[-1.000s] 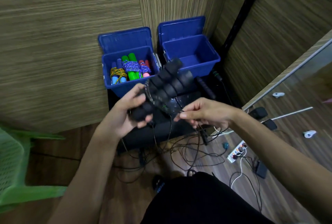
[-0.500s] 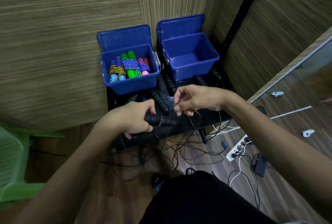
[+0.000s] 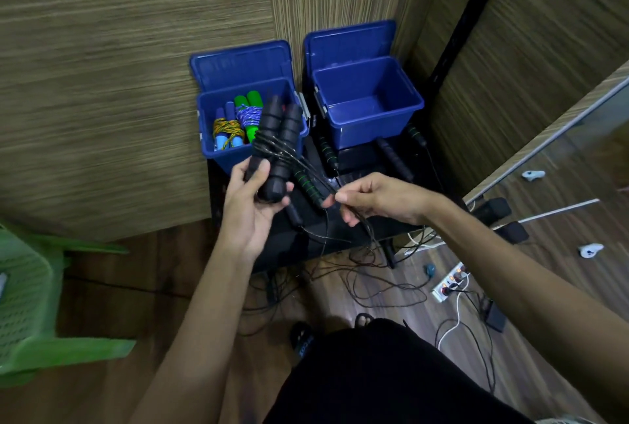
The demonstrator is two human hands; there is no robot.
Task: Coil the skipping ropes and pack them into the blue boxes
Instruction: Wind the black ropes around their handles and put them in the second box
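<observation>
**Tangle risk while the black rope is being wound**

Cord is the main hazard here. The left hand [image 3: 253,200] grips the lower ends of a pair of black handles [image 3: 277,137], fingers curled round them, and holds them upright in front of the left blue box [image 3: 218,124]. Several turns of thin black cord [image 3: 272,148] already cross the handles, and more strands run out to the right hand [image 3: 371,199], which pinches them between thumb and fingertips, the other fingers loosely bent.

From that pinch the cord drops past the front edge of the black bench [image 3: 340,239] to the floor, where it loops among other dark cables beside a power strip [image 3: 449,284]. A hard pull could snag it there, or drag in the wrong cable.

A green-striped handle [image 3: 308,183] lies on the bench just under the taut strands; a low sweep of the winding hand could catch it and pull a second rope into the coil.

The turns look loose and spread. If tension drops they may slide off the handle ends.

The left box already holds coiled ropes; the right blue box [image 3: 371,130], at the bench's back right corner, looks empty and likely suits this bundle better.
</observation>
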